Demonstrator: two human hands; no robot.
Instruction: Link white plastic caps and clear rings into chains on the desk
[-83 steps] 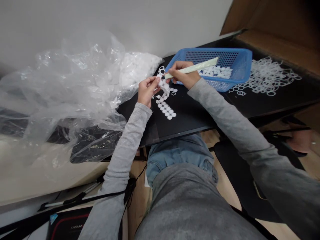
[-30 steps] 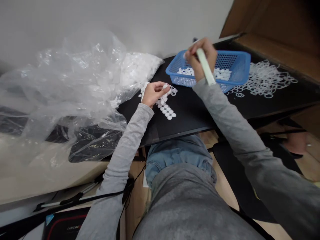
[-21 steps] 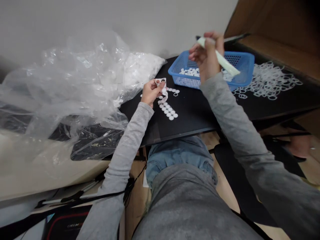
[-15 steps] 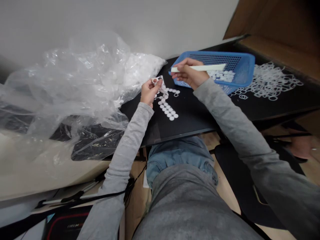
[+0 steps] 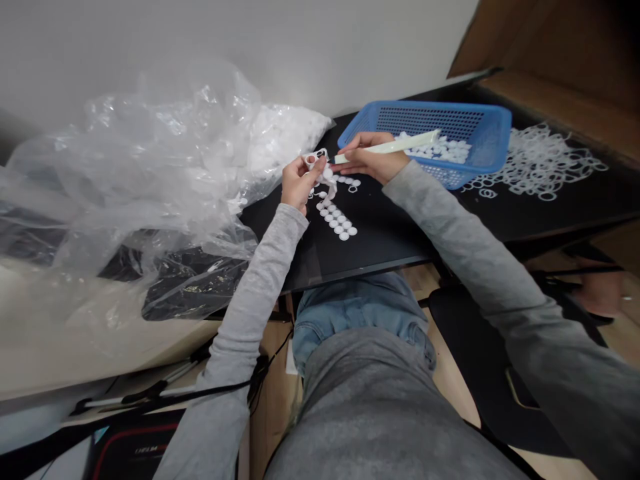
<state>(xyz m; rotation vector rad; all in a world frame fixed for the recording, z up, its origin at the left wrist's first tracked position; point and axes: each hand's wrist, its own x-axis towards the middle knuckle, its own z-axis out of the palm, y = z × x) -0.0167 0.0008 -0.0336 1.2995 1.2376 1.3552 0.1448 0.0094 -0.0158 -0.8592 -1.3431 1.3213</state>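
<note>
My left hand (image 5: 299, 180) pinches a white strip with round holes (image 5: 316, 159) between thumb and fingers, and part of it hangs down below. My right hand (image 5: 375, 157) is closed around a slim, pale green pen-shaped tool (image 5: 415, 141); its dark tip meets or nearly meets the strip beside my left thumb. What kind of tool it is I cannot make out. Under the hands, white round discs (image 5: 340, 221) lie in neat rows on the black table (image 5: 385, 227). A shorter row of discs (image 5: 349, 181) and a loose ring lie just behind them.
Behind my right hand stands a blue perforated basket (image 5: 493, 143) with white round pieces inside. White rings (image 5: 545, 160) are heaped to its right. Crumpled clear plastic (image 5: 165, 160) and a bag of white pieces (image 5: 290, 137) cover the left side. A cardboard box (image 5: 560, 53) stands at back right.
My right hand has come left and down, bringing the pale tool's tip to the strip. My left hand stays almost in place, still pinching the strip.
</note>
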